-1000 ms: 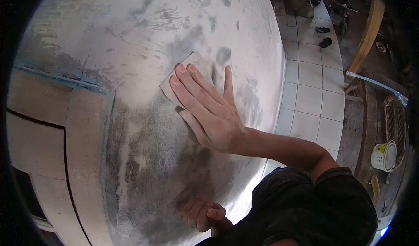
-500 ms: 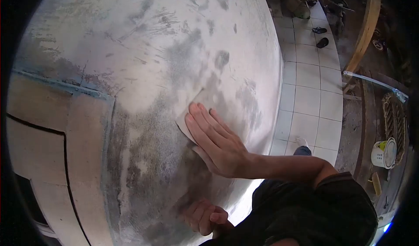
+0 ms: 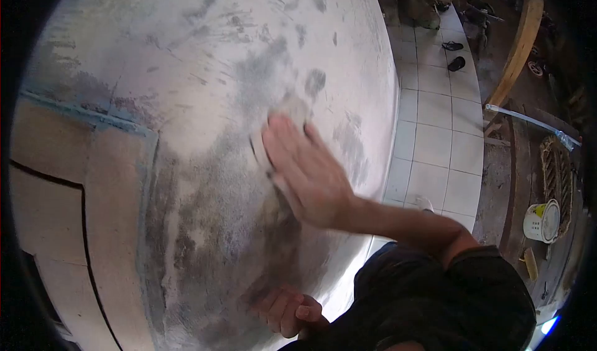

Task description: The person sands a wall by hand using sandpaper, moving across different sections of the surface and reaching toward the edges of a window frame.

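"What has just changed?"

"The right hand has moved a little up the wall from its spot half a second ago, taking the sheet with it. So the contact is now higher, near where the darker grey area meets paler wall."

"And its grip?"

"Grasping the sheet, as far as the blur lets me judge: fingers stretched almost flat over it, with pale edges showing past the fingertips and along the thumb side. The sheet lies between hand and wall."

"The other one?"

"The left hand is near the lower part of the wall, fingers curled into a loose fist. I see nothing in it."

"Anything else around?"

"Tiles run beside the wall, with dark slippers near their far end. A tub stands beyond, on the right."
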The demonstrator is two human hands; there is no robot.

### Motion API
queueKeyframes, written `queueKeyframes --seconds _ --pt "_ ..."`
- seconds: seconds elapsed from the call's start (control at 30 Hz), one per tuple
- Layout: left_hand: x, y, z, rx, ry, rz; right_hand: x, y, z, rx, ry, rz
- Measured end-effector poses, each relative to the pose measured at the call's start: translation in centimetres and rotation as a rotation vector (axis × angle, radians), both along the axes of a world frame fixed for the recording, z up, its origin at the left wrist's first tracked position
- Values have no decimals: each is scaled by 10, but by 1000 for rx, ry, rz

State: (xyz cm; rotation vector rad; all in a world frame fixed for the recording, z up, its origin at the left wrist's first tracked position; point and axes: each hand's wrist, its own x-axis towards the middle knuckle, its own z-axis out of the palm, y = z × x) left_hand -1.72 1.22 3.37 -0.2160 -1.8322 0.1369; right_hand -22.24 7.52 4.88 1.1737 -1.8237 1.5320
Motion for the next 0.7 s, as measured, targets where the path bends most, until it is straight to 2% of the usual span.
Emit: queueKeyframes --seconds 0.1,0.2,0.3,0.47,0.53,0.6,0.7 --pt "-1 0 -2 20 -7 -10 -15 -2 26 8 -68 -60" --pt "-5 0 3 -4 0 -20 15 4 10 59 -132 37" --pt "-7 -4 1 -26 36 -28 17 6 -12 189 -32 32" --pt "-9 -4 2 -16 51 -55 -7 0 14 166 -75 -30" --pt "-16 -6 5 -47 109 -53 12 4 7 194 -129 10" --pt "-7 0 2 47 27 -5 25 1 -10 171 -66 35" --pt "-7 4 4 70 22 49 5 3 -5 230 -66 20"
